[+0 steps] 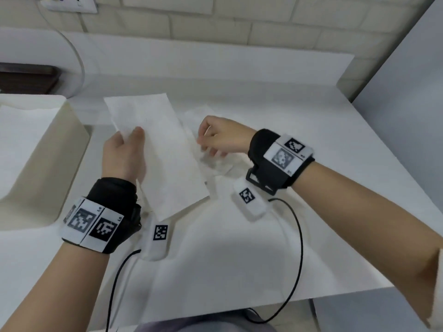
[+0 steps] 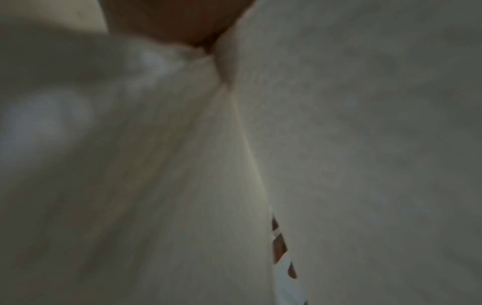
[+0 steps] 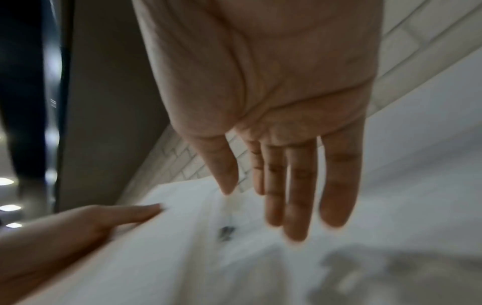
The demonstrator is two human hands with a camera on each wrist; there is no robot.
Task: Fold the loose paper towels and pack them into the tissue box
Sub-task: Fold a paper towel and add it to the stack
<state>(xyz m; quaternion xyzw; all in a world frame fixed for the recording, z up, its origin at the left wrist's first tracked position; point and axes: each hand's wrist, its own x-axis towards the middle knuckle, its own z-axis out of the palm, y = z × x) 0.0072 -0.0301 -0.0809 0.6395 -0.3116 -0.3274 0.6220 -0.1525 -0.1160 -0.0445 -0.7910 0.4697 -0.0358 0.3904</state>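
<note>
Just left of centre on the white table (image 1: 311, 130), the left hand (image 1: 123, 154) holds a folded paper towel (image 1: 163, 152) lifted at a slant, thumb (image 1: 138, 134) on its upper face and the other fingers hidden beneath it. The towel is a long white rectangle, its far end pointing away from the person and its near corner hanging above the table. To its right, the right hand (image 1: 221, 136) hovers over a crumpled loose paper towel (image 1: 215, 164) lying flat on the table; from the head camera the fingers look bent downward toward it, while the right wrist view shows the fingers (image 3: 336, 185) nearly straight and spread, gripping nothing, with motion blur smearing their tips. Whether they touch the loose sheet cannot be told.

At the left edge stands the cream tissue box (image 1: 72, 130), open at the top with white paper inside; its left part is cut off by the frame. Both wrists carry black straps with white marker tags, and black cables (image 1: 297, 226) loop across the near table. A white brick wall (image 1: 215, 22) runs behind, and a grey panel rises at the right.

Nearly all of the left wrist view is filled by blurred pale paper (image 2: 365, 144) close to the lens, with only a bit of skin at the top.
</note>
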